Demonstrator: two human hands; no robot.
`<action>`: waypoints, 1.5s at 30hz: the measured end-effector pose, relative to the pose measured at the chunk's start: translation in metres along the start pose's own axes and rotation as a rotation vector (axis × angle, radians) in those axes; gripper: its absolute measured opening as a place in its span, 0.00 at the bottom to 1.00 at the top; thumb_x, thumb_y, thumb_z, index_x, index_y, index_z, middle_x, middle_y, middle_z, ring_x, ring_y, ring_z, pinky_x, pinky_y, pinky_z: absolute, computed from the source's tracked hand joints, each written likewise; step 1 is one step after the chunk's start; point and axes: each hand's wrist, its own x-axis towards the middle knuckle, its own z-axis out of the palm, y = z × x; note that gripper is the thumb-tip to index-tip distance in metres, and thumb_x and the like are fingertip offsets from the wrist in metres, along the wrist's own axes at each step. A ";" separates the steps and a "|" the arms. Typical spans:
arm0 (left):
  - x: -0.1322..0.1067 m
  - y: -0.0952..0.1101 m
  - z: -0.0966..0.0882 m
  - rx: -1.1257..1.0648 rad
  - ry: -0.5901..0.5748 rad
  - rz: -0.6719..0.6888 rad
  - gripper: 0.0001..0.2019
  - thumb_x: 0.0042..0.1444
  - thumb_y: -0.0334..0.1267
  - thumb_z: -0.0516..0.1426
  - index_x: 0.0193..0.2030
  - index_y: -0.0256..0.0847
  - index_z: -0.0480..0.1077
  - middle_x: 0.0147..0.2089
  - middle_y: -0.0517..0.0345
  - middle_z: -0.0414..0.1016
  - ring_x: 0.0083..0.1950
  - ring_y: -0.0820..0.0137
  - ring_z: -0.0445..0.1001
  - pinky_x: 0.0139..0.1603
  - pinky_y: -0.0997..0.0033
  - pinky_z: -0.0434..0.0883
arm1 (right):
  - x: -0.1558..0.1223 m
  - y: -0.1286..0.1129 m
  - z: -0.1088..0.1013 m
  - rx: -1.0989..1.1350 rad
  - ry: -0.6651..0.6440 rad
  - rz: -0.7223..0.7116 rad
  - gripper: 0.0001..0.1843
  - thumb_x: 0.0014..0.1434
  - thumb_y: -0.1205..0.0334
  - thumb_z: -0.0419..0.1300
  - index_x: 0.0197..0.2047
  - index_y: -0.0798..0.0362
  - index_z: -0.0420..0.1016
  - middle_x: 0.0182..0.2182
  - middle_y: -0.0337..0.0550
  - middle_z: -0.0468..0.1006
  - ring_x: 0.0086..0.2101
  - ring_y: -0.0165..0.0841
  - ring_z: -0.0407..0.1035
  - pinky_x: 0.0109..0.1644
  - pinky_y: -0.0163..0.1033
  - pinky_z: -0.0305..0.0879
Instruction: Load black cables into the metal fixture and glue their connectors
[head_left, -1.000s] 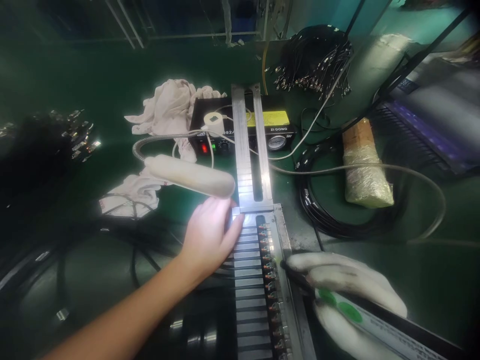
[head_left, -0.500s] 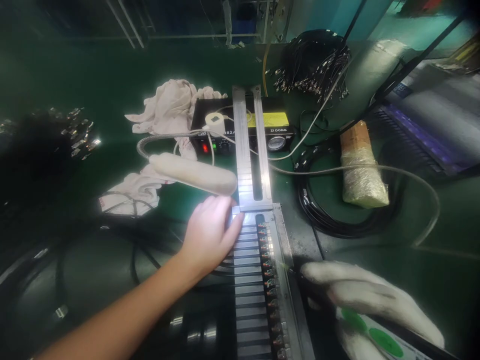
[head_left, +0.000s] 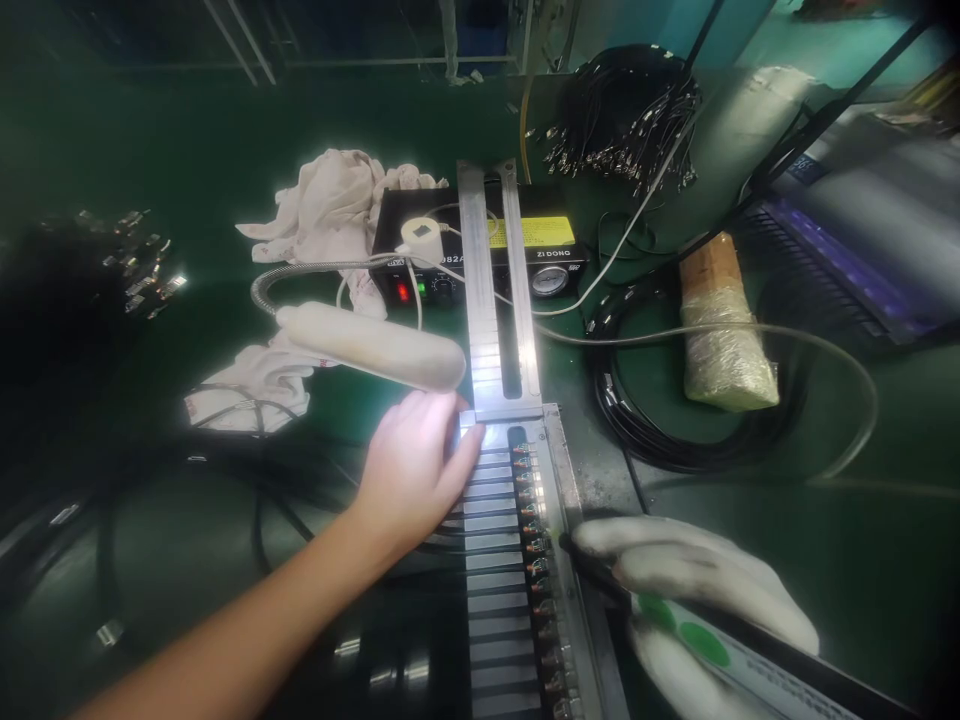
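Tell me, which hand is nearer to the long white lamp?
Left. The left hand is just below the right end of the lamp. The gloved right hand is farther off, at lower right, across the metal fixture.

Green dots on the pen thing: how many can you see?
2. One green dot is on the pen-like tool; the second green dot is beside it, lower and further right in the picture. Any under the gloved right hand would be hidden.
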 end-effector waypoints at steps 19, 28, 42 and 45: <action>0.000 0.000 0.000 0.001 -0.011 -0.013 0.09 0.65 0.43 0.49 0.38 0.42 0.65 0.34 0.55 0.70 0.36 0.64 0.69 0.36 0.64 0.64 | 0.002 -0.004 -0.003 -0.019 -0.012 0.000 0.16 0.55 0.76 0.61 0.46 0.52 0.74 0.43 0.50 0.83 0.42 0.43 0.80 0.43 0.43 0.81; 0.000 0.001 0.000 0.003 -0.009 -0.011 0.09 0.65 0.43 0.49 0.38 0.41 0.65 0.33 0.56 0.70 0.36 0.63 0.69 0.36 0.63 0.64 | -0.002 0.000 0.000 0.041 0.031 0.034 0.17 0.56 0.77 0.61 0.48 0.52 0.74 0.45 0.49 0.82 0.44 0.43 0.79 0.46 0.45 0.81; 0.000 0.001 0.000 -0.016 -0.027 -0.035 0.09 0.64 0.42 0.50 0.38 0.40 0.66 0.33 0.56 0.69 0.35 0.64 0.66 0.36 0.63 0.63 | -0.006 -0.005 0.001 0.018 0.096 -0.006 0.15 0.57 0.73 0.63 0.48 0.54 0.74 0.47 0.51 0.80 0.45 0.44 0.78 0.46 0.44 0.81; 0.000 0.000 0.001 -0.018 -0.033 -0.040 0.09 0.64 0.42 0.50 0.38 0.40 0.66 0.32 0.57 0.68 0.35 0.64 0.66 0.36 0.63 0.62 | -0.009 -0.013 -0.001 0.000 0.118 0.049 0.14 0.57 0.75 0.62 0.46 0.53 0.74 0.46 0.50 0.81 0.44 0.42 0.79 0.45 0.42 0.81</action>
